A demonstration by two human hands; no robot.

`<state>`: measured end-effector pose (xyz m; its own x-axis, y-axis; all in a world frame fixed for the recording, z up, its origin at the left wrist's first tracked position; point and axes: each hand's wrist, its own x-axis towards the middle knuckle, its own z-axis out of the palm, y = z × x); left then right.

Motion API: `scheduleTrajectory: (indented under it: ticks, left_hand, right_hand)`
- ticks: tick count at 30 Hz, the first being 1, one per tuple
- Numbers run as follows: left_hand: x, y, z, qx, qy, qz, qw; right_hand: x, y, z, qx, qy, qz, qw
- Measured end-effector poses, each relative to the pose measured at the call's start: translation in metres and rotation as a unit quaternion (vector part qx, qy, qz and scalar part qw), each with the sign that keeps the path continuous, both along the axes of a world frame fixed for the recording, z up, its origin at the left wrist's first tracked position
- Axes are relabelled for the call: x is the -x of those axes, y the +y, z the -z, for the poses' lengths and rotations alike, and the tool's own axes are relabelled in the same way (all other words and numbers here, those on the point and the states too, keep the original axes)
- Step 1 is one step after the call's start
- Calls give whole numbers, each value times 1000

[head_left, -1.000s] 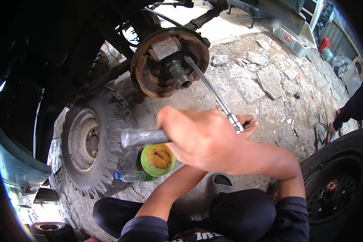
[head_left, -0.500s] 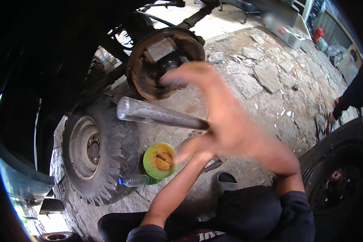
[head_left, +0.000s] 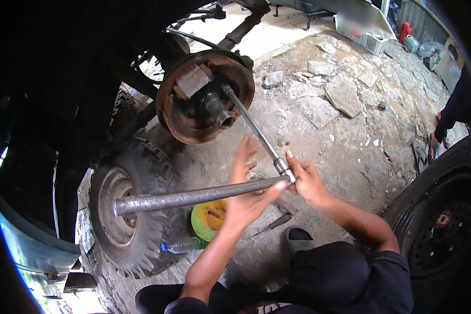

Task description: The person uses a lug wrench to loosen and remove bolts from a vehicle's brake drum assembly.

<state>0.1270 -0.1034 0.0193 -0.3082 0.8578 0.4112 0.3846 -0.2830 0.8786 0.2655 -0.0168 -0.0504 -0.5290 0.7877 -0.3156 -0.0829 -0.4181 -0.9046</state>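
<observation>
A rusty hub backing plate [head_left: 174, 118] has a protruding spindle [head_left: 217, 110]. A long chrome extension [head_left: 253, 125] runs from beside the spindle to a socket joint [head_left: 286, 172], where a steel pipe [head_left: 193, 198] lies crosswise, pointing left. My right hand [head_left: 309, 183] is closed on that joint. My left hand [head_left: 246, 206] is open at the pipe, fingers spread upward behind it and thumb stretched along its underside.
A treaded wheel [head_left: 123, 225] is at left beside a green bowl [head_left: 201, 220], a bottle [head_left: 179, 245] and a dark-handled tool [head_left: 280, 221]. Another wheel [head_left: 429, 235] is at right. Broken stones [head_left: 340, 97] cover the upper right floor; a person's dark sleeve [head_left: 455, 107] shows beyond.
My blurred hand that reached toward the hub has come back down to the socket joint. My left hand has opened out at the pipe, which now lies lower and flatter.
</observation>
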Motion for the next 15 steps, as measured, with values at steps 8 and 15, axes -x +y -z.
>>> scheduleTrajectory:
  ticks: [8,15]
  left_hand:
    - [-17,-11,-63,-285,-272,172,903]
    - [-12,32,-21,-147,-397,-3,906]
  right_hand:
    - [10,-4,-4,167,142,83,972]
    - [3,8,4,195,134,145,961]
